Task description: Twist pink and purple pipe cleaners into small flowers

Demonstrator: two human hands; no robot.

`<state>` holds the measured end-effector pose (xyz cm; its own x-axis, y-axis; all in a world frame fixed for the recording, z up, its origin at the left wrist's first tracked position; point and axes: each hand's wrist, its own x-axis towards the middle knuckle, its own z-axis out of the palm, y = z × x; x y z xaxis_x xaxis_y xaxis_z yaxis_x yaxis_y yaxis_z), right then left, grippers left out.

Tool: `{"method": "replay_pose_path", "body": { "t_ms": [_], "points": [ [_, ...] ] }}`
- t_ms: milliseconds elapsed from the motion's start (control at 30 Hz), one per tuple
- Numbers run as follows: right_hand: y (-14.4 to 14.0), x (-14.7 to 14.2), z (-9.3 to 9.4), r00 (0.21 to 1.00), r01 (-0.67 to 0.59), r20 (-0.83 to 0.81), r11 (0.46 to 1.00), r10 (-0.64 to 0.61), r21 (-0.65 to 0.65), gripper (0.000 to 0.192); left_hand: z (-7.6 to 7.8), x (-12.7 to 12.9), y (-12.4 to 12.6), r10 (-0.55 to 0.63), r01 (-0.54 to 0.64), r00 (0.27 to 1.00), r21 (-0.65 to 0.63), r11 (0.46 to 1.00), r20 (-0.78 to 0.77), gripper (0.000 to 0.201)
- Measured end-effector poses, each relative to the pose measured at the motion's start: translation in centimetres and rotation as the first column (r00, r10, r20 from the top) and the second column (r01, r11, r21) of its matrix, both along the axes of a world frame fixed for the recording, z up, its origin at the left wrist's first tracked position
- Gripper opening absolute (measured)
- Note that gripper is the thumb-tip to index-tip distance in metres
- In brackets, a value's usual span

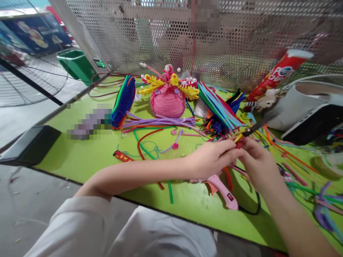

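Both hands meet over the right half of the table. My left hand (207, 157) is closed, pinching a short yellow pipe cleaner (239, 137) at its fingertips. My right hand (258, 160) is closed around what look like scissors (255, 127), their dark blades blurred and pointing up and to the right; the fingers hide the handles. Below the hands lies a pink hot glue gun (223, 192), partly covered by my left hand. Behind them stands a round pink headpiece (168, 101) with yellow pipe-cleaner leaves and white beads.
Pipe-cleaner bundles, blue (123, 101), multicoloured (218, 105) and purple (160, 122), lie around the headpiece. A red snack can (280, 73), a pale bag (284, 96) and a phone-like black-and-white device (314, 123) sit at right. A dark box (30, 144) occupies the left corner; perforated metal panel (150, 39) behind.
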<state>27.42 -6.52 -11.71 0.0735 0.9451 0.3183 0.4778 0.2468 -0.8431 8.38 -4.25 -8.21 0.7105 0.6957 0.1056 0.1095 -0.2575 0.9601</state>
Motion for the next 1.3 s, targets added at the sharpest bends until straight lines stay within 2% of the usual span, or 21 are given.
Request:
{"method": "replay_pose_path", "body": {
  "t_ms": [67, 167, 200, 233, 267, 333, 367, 467, 600, 667, 700, 733, 767, 800, 867, 900, 1000, 1100, 1133, 1200, 1300],
  "points": [
    [-0.1, 0.1, 0.0, 0.999, -0.027, -0.021, 0.999, 0.026, -0.046, 0.019, -0.2, -0.6, 0.6, -0.072, 0.078, 0.997, 0.194, 0.978, -0.040, 0.041],
    [-0.1, 1.7, 0.5, 0.986, 0.117, 0.119, 0.993, -0.116, -0.003, 0.028, -0.3, -2.2, 2.3, -0.085, 0.128, 0.990, 0.449, 0.884, -0.115, 0.040],
    [0.0, 2.6, 0.7, 0.948, 0.182, 0.255, 0.981, -0.192, 0.061, 0.029, -0.2, -2.9, 3.1, -0.028, 0.121, 0.982, 0.509, 0.852, -0.188, 0.040],
    [0.2, 3.6, 0.9, 0.885, 0.192, 0.410, 0.975, -0.222, 0.113, 0.028, 0.0, -3.7, 4.0, 0.087, 0.113, 0.941, 0.544, 0.831, -0.327, 0.040],
    [0.4, 4.7, 1.1, 0.852, 0.189, 0.475, 0.976, -0.219, 0.112, 0.028, 0.4, -4.6, 4.9, 0.208, 0.132, 0.846, 0.570, 0.811, -0.491, 0.040],
    [0.7, 6.5, 1.3, 0.805, 0.170, 0.561, 0.981, -0.190, 0.090, 0.032, 1.1, -6.5, 6.8, 0.398, 0.168, 0.549, 0.563, 0.809, -0.736, 0.044],
    [0.8, 7.2, 1.4, 0.778, 0.158, 0.605, 0.985, -0.169, 0.072, 0.034, 1.6, -7.3, 7.5, 0.408, 0.168, 0.476, 0.536, 0.827, -0.779, 0.046],
    [1.0, 8.1, 1.3, 0.674, 0.110, 0.735, 0.994, -0.073, -0.001, 0.038, 2.4, -8.9, 8.3, 0.342, 0.220, 0.389, 0.447, 0.867, -0.855, 0.041],
    [1.3, 8.3, 0.9, 0.580, 0.029, 0.811, 0.993, 0.076, -0.114, 0.040, 1.8, -9.7, 6.3, 0.316, 0.265, 0.314, 0.402, 0.876, -0.895, 0.043],
    [1.2, 8.1, 1.0, 0.551, -0.013, 0.828, 0.993, 0.105, -0.117, 0.049, 0.7, -10.6, 5.2, 0.369, 0.242, 0.333, 0.457, 0.856, -0.868, 0.047],
    [1.1, 7.8, 1.1, 0.525, -0.042, 0.848, 0.997, 0.077, -0.065, 0.051, 0.0, -11.4, 4.9, 0.410, 0.225, 0.372, 0.509, 0.831, -0.833, 0.046],
    [1.0, 7.3, 1.3, 0.533, -0.044, 0.846, 0.999, 0.006, 0.021, 0.048, -0.6, -12.4, 4.9, 0.432, 0.188, 0.454, 0.558, 0.808, -0.779, 0.045],
    [0.9, 6.6, 1.5, 0.579, -0.038, 0.814, 0.994, -0.059, 0.099, 0.041, -1.3, -13.7, 5.1, 0.449, 0.151, 0.537, 0.605, 0.781, -0.714, 0.043],
    [0.9, 5.6, 1.6, 0.607, -0.044, 0.791, 0.990, -0.079, 0.132, 0.036, -1.8, -15.2, 5.6, 0.476, 0.121, 0.600, 0.662, 0.740, -0.643, 0.042],
    [1.3, 2.9, 2.0, 0.631, -0.108, 0.775, 0.987, -0.025, 0.120, 0.028, -2.7, -18.4, 7.0, 0.572, 0.056, 0.610, 0.749, 0.660, -0.549, 0.042],
    [1.8, 1.1, 2.1, 0.629, -0.147, 0.777, 0.984, 0.011, 0.105, 0.026, -3.0, -20.0, 7.8, 0.584, 0.031, 0.599, 0.745, 0.667, -0.547, 0.044],
    [4.8, -5.1, 2.4, 0.611, -0.275, 0.782, 0.959, 0.123, 0.064, 0.032, -3.5, -23.3, 9.6, 0.525, -0.003, 0.576, 0.641, 0.768, -0.627, 0.047],
    [9.0, -11.1, 2.6, 0.640, -0.284, 0.727, 0.956, 0.249, -0.077, 0.061, -3.7, -24.1, 10.4, 0.537, -0.013, 0.569, 0.646, 0.763, -0.623, 0.047],
    [10.2, -12.6, 2.6, 0.630, -0.291, 0.724, 0.950, 0.281, -0.116, 0.062, -3.8, -24.0, 10.5, 0.545, -0.010, 0.569, 0.657, 0.753, -0.616, 0.045],
    [11.9, -14.5, 2.5, 0.575, -0.351, 0.705, 0.904, 0.414, -0.244, 0.049, -4.0, -23.6, 10.4, 0.552, 0.001, 0.573, 0.674, 0.738, -0.606, 0.040],
    [12.3, -15.2, 2.3, 0.493, -0.409, 0.671, 0.828, 0.555, -0.384, 0.040, -4.2, -23.0, 10.2, 0.548, 0.010, 0.583, 0.680, 0.733, -0.600, 0.035]
  ]
}}
